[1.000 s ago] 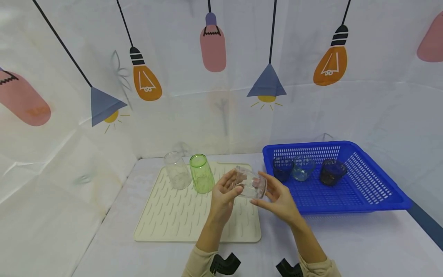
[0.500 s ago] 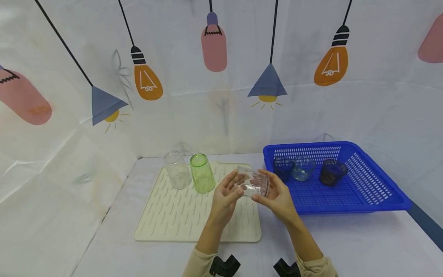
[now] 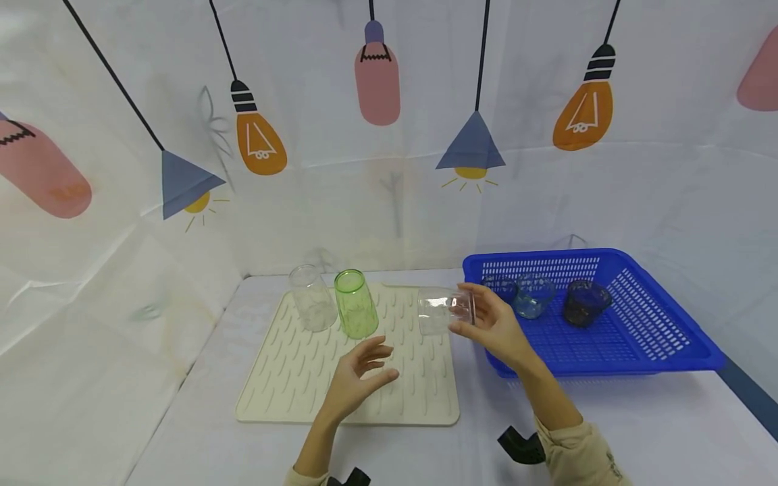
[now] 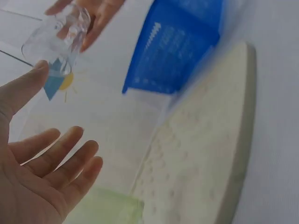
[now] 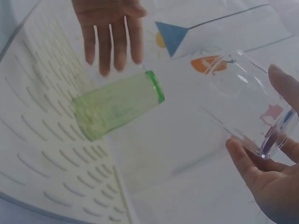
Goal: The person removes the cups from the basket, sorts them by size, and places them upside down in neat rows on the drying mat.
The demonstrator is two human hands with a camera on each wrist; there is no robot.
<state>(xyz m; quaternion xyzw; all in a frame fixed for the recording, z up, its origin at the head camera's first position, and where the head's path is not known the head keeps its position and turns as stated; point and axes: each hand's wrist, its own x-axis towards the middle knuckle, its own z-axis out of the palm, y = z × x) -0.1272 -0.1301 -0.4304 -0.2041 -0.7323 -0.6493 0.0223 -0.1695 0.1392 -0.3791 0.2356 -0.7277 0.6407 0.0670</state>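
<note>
My right hand [image 3: 495,327] holds a clear drinking glass [image 3: 436,312] on its side, thumb and fingers round its right end. The right wrist view shows the same glass [image 5: 247,100] gripped close to its thick end. My left hand [image 3: 358,378] is apart from the glass, lower and to the left, with fingers spread and nothing in them. Behind it on the cream ridged mat [image 3: 292,391] stand a green glass [image 3: 356,307] and a clear, taller glass [image 3: 313,300]. In the left wrist view the held glass [image 4: 60,37] shows beyond my left thumb.
A blue perforated basket [image 3: 608,351] stands on the right of the white-covered table [image 3: 194,432]. Several glasses sit in it, among them a dark one [image 3: 585,304] and a bluish clear one [image 3: 531,297]. A white printed sheet [image 3: 340,202] hangs behind.
Both hands held the clear glass between them before. The left hand has let go and drawn back down and left. The right hand keeps the glass, now more level and slightly raised.
</note>
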